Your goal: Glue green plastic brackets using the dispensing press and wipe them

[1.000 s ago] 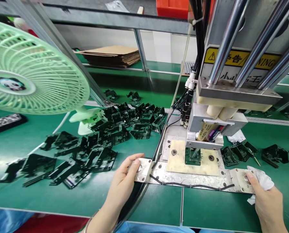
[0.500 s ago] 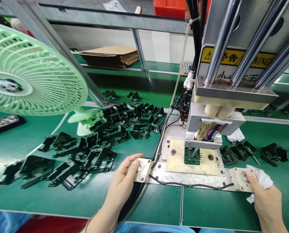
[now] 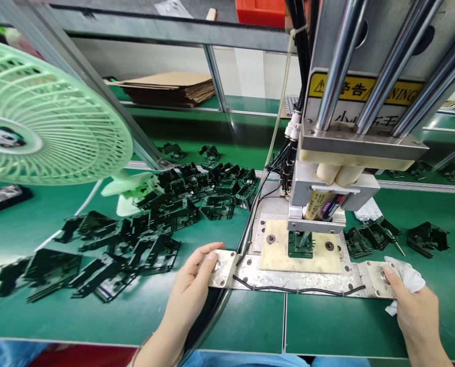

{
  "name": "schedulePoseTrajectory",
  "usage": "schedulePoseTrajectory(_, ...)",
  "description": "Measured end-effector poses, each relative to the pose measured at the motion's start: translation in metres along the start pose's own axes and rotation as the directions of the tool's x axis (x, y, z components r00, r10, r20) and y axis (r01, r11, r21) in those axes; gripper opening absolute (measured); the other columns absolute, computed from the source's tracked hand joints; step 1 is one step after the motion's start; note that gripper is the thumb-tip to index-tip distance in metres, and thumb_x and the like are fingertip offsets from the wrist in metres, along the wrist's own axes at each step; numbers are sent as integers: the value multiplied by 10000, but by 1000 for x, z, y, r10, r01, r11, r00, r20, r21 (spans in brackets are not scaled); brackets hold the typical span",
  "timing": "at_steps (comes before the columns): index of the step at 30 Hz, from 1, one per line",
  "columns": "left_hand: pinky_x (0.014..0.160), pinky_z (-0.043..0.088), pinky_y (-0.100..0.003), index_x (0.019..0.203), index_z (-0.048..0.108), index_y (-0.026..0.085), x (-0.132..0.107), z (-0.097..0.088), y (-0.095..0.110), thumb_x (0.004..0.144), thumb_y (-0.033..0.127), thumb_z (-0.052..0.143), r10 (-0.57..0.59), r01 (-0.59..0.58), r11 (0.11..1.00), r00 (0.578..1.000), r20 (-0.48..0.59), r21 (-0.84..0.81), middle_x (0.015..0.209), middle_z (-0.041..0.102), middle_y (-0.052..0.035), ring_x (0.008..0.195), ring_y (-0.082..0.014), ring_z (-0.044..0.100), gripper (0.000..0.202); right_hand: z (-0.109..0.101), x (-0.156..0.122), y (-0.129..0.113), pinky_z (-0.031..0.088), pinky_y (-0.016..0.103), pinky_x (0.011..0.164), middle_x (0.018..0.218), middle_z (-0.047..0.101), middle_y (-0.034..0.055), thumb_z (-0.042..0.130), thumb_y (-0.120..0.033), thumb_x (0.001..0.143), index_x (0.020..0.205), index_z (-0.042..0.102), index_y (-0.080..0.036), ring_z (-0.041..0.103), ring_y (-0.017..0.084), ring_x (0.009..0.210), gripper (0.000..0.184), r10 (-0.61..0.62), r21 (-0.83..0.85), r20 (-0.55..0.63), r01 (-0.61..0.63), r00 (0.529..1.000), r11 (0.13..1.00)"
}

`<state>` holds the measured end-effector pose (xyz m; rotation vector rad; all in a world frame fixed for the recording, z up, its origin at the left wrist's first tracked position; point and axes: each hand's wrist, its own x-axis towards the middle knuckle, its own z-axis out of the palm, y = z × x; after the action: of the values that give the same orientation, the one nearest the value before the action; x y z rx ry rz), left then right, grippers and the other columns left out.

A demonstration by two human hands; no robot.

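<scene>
My left hand (image 3: pixel 192 285) is closed around the left metal button block (image 3: pixel 223 269) of the press base, its thumb at the button. On the right button block (image 3: pixel 376 279), my right hand (image 3: pixel 418 306) has its thumb at the button, with a crumpled white cloth (image 3: pixel 411 278) tucked under the fingers. Between the two blocks, a dark green plastic part (image 3: pixel 300 245) sits in the cream fixture plate (image 3: pixel 271 257). The lowered press head (image 3: pixel 317 224) is over this part and hides its upper side.
Many dark plastic parts (image 3: pixel 154 219) lie piled at left, and a few more (image 3: pixel 372 237) at right near a thin screwdriver-like tool (image 3: pixel 398 247). A green fan (image 3: pixel 78 117) stands at left. Cables (image 3: pixel 256 204) run beside the press. Flat cardboard (image 3: pixel 169 86) is stacked behind.
The view has shifted slightly, so the scene sits a little further left. Both hands stay at the button blocks, and the press head looks unchanged.
</scene>
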<state>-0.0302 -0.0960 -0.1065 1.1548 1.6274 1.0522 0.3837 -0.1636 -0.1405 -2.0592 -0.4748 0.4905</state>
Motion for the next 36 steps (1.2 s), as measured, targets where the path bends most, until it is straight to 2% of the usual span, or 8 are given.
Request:
schedulePoseTrajectory(7, 628, 476, -232, 1141, 638, 194, 4, -1, -2, 813, 702, 597, 6, -5, 999, 1000, -20, 40, 926, 706, -58, 723, -183, 594, 606, 4, -1, 0, 527, 394, 735, 1033, 750, 123, 828, -666, 554, 955, 777, -149, 679, 367, 985, 656, -81, 76, 13, 80, 997, 994)
schedulePoseTrajectory(11, 639, 490, -227, 1126, 655, 209, 5, -2, 0, 833, 667, 574, 20, -15, 995, 999, -47, 102, 938, 716, -46, 736, -183, 609, 550, 5, -4, -4, 533, 381, 751, 1033, 749, 126, 813, -662, 566, 958, 781, -143, 684, 357, 986, 651, -108, 94, 27, 105, 994, 990)
schedulePoseTrajectory(17, 606, 493, -240, 1126, 663, 220, 3, -2, 4, 853, 623, 579, 5, -1, 995, 999, -49, 98, 906, 720, -42, 698, -191, 620, 494, 5, -6, -8, 537, 411, 828, 1044, 748, 127, 808, -653, 574, 977, 784, -150, 672, 377, 1037, 645, -116, 83, 35, 113, 993, 990)
schedulePoseTrajectory(22, 600, 485, -239, 1095, 678, 212, 3, -1, 3, 824, 627, 603, 13, -7, 997, 997, -74, 83, 915, 723, -49, 692, -191, 612, 501, 4, -4, -4, 539, 414, 822, 1040, 749, 126, 814, -636, 577, 980, 779, -150, 676, 378, 1024, 632, -109, 69, 25, 107, 994, 992)
schedulePoseTrajectory(28, 585, 460, -225, 1107, 673, 219, 1, 0, 5, 814, 645, 601, -9, 15, 997, 997, -77, 78, 896, 716, -41, 680, -177, 587, 522, 3, -3, -4, 537, 367, 691, 1020, 750, 128, 802, -665, 598, 993, 771, -145, 687, 355, 955, 654, -99, 66, 53, 95, 994, 993)
schedulePoseTrajectory(32, 608, 466, -238, 1119, 669, 216, 0, 0, 5, 816, 645, 607, -3, 9, 997, 997, -79, 77, 927, 716, -46, 710, -188, 594, 528, 3, -4, -5, 537, 386, 751, 1012, 749, 128, 814, -652, 594, 993, 770, -137, 684, 353, 960, 653, -110, 92, 40, 106, 993, 990)
schedulePoseTrajectory(36, 695, 472, -257, 1109, 674, 206, -2, 1, 8, 846, 581, 614, 20, -14, 997, 996, -81, 80, 1009, 707, -51, 816, -207, 593, 462, 4, -3, -3, 535, 401, 782, 1010, 748, 136, 818, -650, 592, 982, 770, -133, 683, 360, 972, 650, -149, 91, 19, 147, 989, 985)
